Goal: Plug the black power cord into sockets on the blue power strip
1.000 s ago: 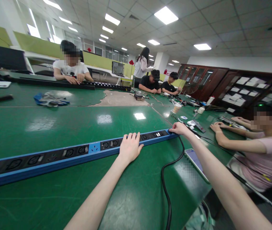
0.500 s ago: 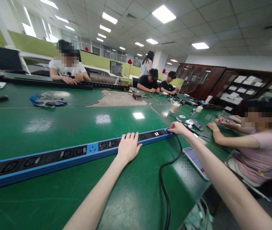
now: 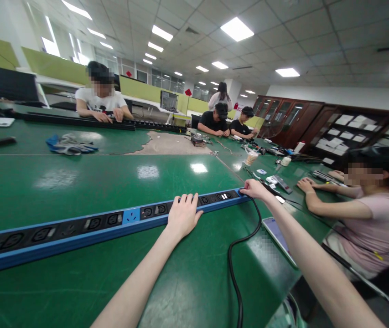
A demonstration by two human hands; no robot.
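Seen from above the wrists, 2 bare hands rest on a long blue power strip (image 3: 112,223) lying flat on the green worktop (image 3: 78,182). Its long axis runs from the lower left of the frame up toward the centre right, sockets facing upward. The left hand (image 3: 182,215) lies palm-down over the strip near the middle of the frame, fingers draped loosely across its top, not closed around it. The right hand (image 3: 254,188) touches the strip's far end at centre right, fingertips together on the end cap, and is the nearer hand to where the black cable (image 3: 237,255) leaves the strip and curves down to the bottom edge. A phone (image 3: 278,232) lies just beside the right forearm. At right, a seated person in a pink shirt (image 3: 379,232) works with both hands on the worktop.
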